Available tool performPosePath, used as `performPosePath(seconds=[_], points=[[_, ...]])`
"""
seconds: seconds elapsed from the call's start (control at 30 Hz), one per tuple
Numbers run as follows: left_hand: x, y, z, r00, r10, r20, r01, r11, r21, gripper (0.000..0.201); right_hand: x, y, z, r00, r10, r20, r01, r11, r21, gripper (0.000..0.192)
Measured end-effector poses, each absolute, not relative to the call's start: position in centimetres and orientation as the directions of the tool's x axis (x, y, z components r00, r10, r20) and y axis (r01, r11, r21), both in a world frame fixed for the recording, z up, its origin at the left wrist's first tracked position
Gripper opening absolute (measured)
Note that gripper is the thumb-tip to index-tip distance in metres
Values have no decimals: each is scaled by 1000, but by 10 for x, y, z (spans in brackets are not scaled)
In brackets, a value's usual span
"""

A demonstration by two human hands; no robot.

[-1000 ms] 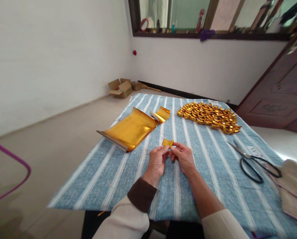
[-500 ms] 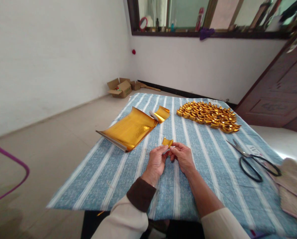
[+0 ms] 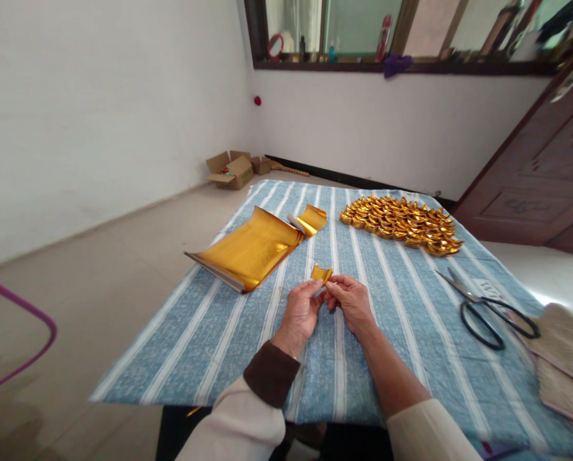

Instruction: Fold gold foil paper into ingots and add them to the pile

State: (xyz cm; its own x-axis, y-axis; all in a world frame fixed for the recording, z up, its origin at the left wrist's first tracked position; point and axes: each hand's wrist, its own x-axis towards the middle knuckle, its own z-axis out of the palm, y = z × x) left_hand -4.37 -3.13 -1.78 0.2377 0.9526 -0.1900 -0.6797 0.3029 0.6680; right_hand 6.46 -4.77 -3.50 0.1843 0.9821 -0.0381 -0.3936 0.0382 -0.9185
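The small folded gold foil piece I pinch is shiny, creased and curled, sticking up toward twelve o'clock above my fingertips.

Left grip, right grip — fingertips pinched together.

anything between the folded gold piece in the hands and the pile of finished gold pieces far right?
Nothing visible. Both the left hand and right hand pinch the small gold piece; only bare striped cloth lies between it and the gold pile.

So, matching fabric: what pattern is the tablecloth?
Tablecloth: blue with white stripes, clear in the head view.
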Motion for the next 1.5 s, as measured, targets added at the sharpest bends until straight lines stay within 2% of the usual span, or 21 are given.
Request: performPosePath(seconds=[0.5,0.73,0.9,1.07,1.27,1.5], points=[[-44,-32,-14,233,952,-198,-671,305,676,16,64,-48,-34,188,982,-37,-377,37,-926,36],[-43,-34,-15,161,965,-206,-622,261,738,18,64,-49,-33,212,977,-27,-354,51,-934,36],[-43,-34,-17,96,981,-170,-490,195,850,17,68,-49,-30,265,963,-42,-338,52,-940,40],[-43,-36,-16,50,995,-91,-349,103,931,20,80,-46,-19,336,941,33,-250,123,-960,41],[-42,-40,-10,63,998,-17,-239,32,970,18,86,-44,-5,279,959,53,-195,111,-975,37],[-45,-35,-11,95,995,-44,-157,58,986,24,90,-36,-2,185,979,90,-232,132,-964,29]])
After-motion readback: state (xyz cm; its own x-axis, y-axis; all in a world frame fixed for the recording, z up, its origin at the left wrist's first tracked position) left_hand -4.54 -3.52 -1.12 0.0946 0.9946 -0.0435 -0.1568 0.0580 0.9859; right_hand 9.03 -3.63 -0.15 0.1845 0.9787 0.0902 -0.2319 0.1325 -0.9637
